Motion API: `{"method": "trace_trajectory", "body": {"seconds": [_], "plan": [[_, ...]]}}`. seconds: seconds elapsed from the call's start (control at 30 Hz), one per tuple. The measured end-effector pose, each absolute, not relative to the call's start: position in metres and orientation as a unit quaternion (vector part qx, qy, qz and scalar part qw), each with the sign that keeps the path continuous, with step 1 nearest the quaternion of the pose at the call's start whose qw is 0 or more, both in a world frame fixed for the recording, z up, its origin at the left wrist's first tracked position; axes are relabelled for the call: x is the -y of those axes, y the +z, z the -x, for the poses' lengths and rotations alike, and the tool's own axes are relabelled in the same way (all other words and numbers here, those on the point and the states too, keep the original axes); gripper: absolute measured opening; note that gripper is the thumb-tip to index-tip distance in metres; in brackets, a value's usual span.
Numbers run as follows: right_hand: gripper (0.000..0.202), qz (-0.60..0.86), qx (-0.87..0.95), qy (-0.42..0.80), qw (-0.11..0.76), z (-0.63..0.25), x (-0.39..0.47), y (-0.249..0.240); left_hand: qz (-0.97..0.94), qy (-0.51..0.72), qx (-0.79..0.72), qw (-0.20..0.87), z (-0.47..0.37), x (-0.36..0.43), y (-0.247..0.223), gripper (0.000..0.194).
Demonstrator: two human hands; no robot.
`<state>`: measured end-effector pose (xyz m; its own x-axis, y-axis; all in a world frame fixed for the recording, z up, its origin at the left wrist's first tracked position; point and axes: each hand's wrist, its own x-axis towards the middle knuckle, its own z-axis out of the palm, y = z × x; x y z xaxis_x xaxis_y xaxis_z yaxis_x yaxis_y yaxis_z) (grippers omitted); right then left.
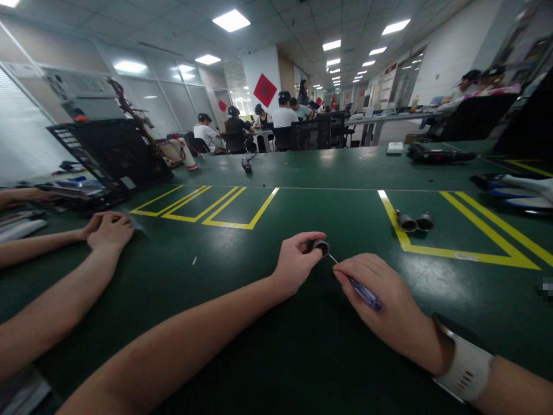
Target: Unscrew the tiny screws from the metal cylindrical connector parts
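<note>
Near the middle of the green table (242, 259), my left hand (298, 262) grips a small round metal part (320, 247), its hollow end turned to the right. My right hand (380, 294) holds a screwdriver (366, 295) with a translucent purple handle. The thin shaft points up and left, its tip at the edge of the metal part; whether it is inside cannot be made out. Two similar metal parts (406, 221) lie side by side in the yellow-taped area at the right.
Another person's hands (110, 230) rest on the table at the left. Behind them stands a black open case (116, 153). A small dark part (246, 165) lies farther back. At the right are a black tool (440, 154) and blue-white items (525, 193). People sit in the background.
</note>
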<state>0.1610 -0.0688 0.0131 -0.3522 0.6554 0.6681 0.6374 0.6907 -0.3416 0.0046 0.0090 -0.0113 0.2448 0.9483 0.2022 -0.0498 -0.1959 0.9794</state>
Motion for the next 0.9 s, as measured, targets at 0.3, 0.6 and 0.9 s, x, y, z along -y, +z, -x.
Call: {"method": "trace_trajectory", "body": {"seconds": [0.3, 0.6, 0.9], "plan": [[0.014, 0.406, 0.822, 0.022, 0.400, -0.160, 0.068, 0.010, -0.598, 0.479, -0.380, 0.518, -0.004, -0.008, -0.009, 0.029], [0.024, 0.458, 0.708, 0.118, 0.525, -0.168, 0.066, 0.014, -0.561, 0.494, -0.396, 0.534, -0.004, -0.012, -0.011, 0.024], [0.038, 0.563, 0.611, 0.260, 0.493, -0.173, 0.053, 0.009, -0.532, 0.503, -0.398, 0.553, -0.006, -0.009, -0.006, 0.032]]}}
